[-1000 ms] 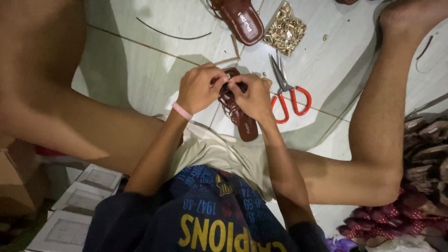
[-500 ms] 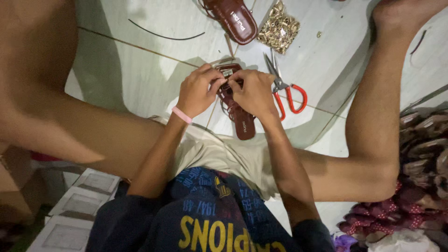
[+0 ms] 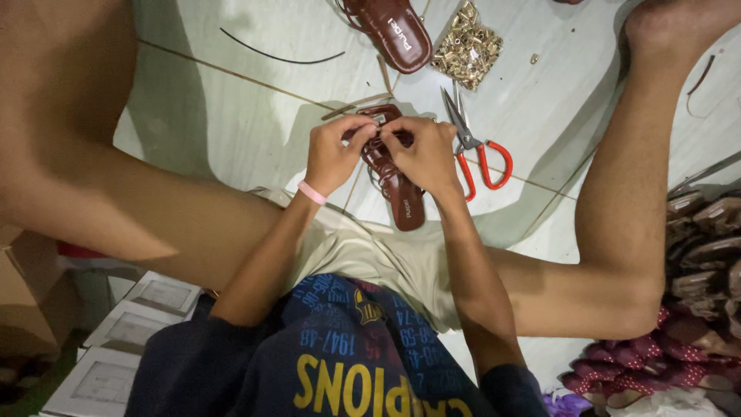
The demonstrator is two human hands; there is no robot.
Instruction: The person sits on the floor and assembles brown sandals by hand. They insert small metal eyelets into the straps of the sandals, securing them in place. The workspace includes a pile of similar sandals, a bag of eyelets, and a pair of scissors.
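I sit on the floor with legs spread. A brown strappy sandal (image 3: 401, 197) lies on the tiles between my thighs, toe end away from me. My left hand (image 3: 333, 153), with a pink wristband, and my right hand (image 3: 423, 153) both pinch the sandal's front strap, where a small metal buckle (image 3: 380, 118) shows between the fingertips. The hands nearly touch each other over the strap. Most of the sandal's front is hidden under my fingers.
Red-handled scissors (image 3: 472, 150) lie right of the sandal. A second brown sandal (image 3: 394, 32) and a pile of gold metal buckles (image 3: 467, 48) lie farther out. Stacked sandals (image 3: 706, 255) sit at the right, white boxes (image 3: 116, 340) at the lower left, a thin black cord (image 3: 278, 54) on the tiles.
Both hands stay on the sandal's strap with only small finger shifts. The camera view has drifted slightly, moving everything a little lower in the picture.
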